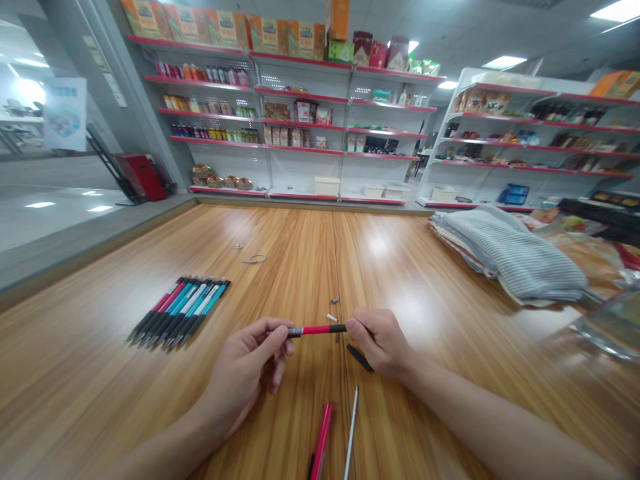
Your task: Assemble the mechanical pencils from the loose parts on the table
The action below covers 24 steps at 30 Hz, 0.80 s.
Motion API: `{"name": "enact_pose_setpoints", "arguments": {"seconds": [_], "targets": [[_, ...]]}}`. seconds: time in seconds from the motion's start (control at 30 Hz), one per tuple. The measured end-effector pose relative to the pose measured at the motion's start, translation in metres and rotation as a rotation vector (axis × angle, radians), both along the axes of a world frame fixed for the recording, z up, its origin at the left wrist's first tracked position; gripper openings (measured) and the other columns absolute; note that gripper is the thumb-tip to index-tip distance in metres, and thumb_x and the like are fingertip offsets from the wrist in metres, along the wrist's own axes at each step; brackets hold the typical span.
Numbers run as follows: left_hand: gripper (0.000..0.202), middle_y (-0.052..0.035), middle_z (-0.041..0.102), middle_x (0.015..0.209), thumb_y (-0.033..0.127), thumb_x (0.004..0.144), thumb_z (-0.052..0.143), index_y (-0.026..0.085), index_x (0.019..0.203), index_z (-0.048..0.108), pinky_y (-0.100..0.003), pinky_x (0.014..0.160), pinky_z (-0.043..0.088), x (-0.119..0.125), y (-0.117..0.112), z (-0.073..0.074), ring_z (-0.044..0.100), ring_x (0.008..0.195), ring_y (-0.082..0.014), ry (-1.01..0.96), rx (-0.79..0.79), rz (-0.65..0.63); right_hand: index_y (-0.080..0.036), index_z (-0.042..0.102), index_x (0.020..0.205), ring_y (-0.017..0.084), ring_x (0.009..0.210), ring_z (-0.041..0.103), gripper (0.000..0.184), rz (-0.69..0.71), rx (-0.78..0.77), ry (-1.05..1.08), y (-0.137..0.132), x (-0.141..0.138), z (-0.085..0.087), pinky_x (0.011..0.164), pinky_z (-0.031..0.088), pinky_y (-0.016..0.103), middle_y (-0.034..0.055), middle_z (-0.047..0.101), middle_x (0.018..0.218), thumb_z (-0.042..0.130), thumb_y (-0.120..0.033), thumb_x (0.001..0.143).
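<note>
A red pen [316, 330] with a black grip is held level above the table between both hands. My left hand [257, 353] pinches its clip end, and my right hand [377, 340] is closed round the black grip end. Just under my right hand lies a short black pen part [359, 358]. Nearer to me are a red pen barrel [323, 437] and a thin pale refill [352, 430]. A small white piece [331, 317] and a small grey piece [335, 301] lie beyond the held pen. To the left, several pens [180, 312] in red, blue and white lie side by side.
A wire loop [256, 259] and a small clear bit [239, 246] lie farther back on the wooden table [280, 230]. Folded striped cloth [515, 250] and a glass container [613, 327] are at the right. Stocked shelves [300, 123] stand behind the table.
</note>
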<state>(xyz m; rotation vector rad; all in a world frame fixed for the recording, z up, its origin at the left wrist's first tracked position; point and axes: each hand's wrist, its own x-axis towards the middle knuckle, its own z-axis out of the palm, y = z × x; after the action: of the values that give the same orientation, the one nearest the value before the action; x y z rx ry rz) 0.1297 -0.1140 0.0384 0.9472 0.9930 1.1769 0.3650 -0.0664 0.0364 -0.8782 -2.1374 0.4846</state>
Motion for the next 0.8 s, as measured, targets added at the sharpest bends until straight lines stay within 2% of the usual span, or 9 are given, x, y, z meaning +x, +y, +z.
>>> {"name": "enact_pose_setpoints", "arguments": {"seconds": [0.17,0.33,0.5,0.6,0.7,0.8], "targets": [[0.030,-0.0003,0.059,0.068,0.039,0.086,0.058,0.014,0.102,0.057,-0.017,0.033,0.031,0.0015,0.0006,0.0004,0.045,0.037,-0.0061,-0.012,-0.020,-0.012,-0.016,0.044,0.062,0.008,0.052,0.038,0.035,-0.025,0.069,-0.005,0.0002,-0.0008,-0.0005,0.054,0.025,0.024,-0.0015,0.043,0.057,0.041,-0.027,0.095],[0.034,0.0001,0.057,0.061,0.042,0.087,0.055,0.013,0.104,0.057,-0.016,0.034,0.032,0.0007,-0.0015,-0.0014,0.047,0.039,-0.0073,-0.001,-0.032,-0.018,-0.015,0.052,0.067,0.009,0.055,0.044,0.034,-0.033,0.051,-0.014,0.0028,0.0004,-0.0034,0.056,0.028,0.023,-0.0003,0.051,0.060,0.040,-0.029,0.096],[0.030,-0.0012,0.059,0.064,0.041,0.087,0.056,0.013,0.097,0.058,-0.016,0.033,0.030,-0.0005,-0.0005,-0.0008,0.047,0.038,-0.0072,-0.012,-0.041,-0.008,-0.016,0.046,0.067,0.009,0.055,0.041,0.032,0.050,0.093,-0.054,0.0022,-0.0005,-0.0027,0.054,0.025,0.024,-0.0011,0.046,0.060,0.041,-0.029,0.095],[0.029,-0.0024,0.060,0.068,0.039,0.086,0.058,0.013,0.096,0.058,-0.016,0.034,0.030,-0.0006,0.0004,-0.0023,0.047,0.038,-0.0064,0.015,0.000,-0.029,-0.016,0.043,0.064,0.008,0.053,0.038,0.033,0.031,0.093,-0.045,0.0019,-0.0010,-0.0007,0.053,0.024,0.024,-0.0018,0.042,0.058,0.042,-0.028,0.095],[0.026,-0.0038,0.062,0.072,0.037,0.086,0.058,0.013,0.097,0.059,-0.016,0.037,0.029,-0.0021,-0.0011,-0.0050,0.046,0.039,-0.0046,0.108,0.087,-0.026,-0.016,0.037,0.059,0.007,0.049,0.034,0.038,0.003,0.034,-0.034,0.0018,-0.0011,0.0001,0.051,0.022,0.024,-0.0031,0.037,0.054,0.043,-0.030,0.094],[0.022,-0.0046,0.064,0.075,0.033,0.087,0.058,0.014,0.098,0.060,-0.016,0.040,0.029,-0.0042,-0.0045,-0.0063,0.045,0.042,-0.0037,0.250,0.201,0.014,-0.017,0.031,0.055,0.006,0.044,0.027,0.044,0.007,-0.100,-0.001,0.0011,-0.0019,-0.0005,0.046,0.018,0.023,-0.0047,0.029,0.050,0.041,-0.033,0.095]]}}
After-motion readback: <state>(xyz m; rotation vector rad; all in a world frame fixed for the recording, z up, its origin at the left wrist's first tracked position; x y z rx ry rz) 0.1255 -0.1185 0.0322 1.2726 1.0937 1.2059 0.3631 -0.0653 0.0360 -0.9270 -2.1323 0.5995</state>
